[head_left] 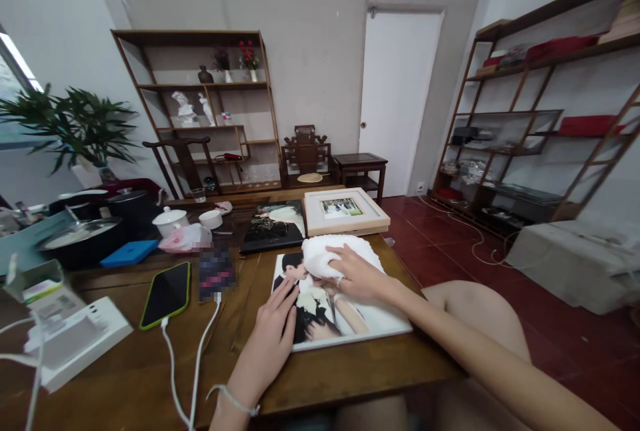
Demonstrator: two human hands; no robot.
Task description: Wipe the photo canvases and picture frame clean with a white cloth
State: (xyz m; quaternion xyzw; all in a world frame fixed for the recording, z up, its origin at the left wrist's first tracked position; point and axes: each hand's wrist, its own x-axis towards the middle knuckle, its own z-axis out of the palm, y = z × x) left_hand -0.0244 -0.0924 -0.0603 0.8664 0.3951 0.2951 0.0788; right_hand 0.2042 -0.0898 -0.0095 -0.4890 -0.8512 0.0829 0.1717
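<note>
A large photo panel [350,317] showing a couple lies flat near the front edge of the wooden table. Flat on its left side rests my left hand [275,317], fingers stretched out and nothing held. My right hand [353,274] grips a white cloth [320,257], pressed down on the upper part of the panel; the cloth hides some of the picture. Just beyond the panel are a dark photo panel [273,224] and a pale wooden picture frame [370,221] with a smaller photo inside.
Left of the panel, a phone [167,295] in a green case lies with a white cable attached. Farther left are a white box [83,344], a blue box [129,253], a pot [83,244] and a white lidded bowl [170,221]. The table's right edge is close to the panel.
</note>
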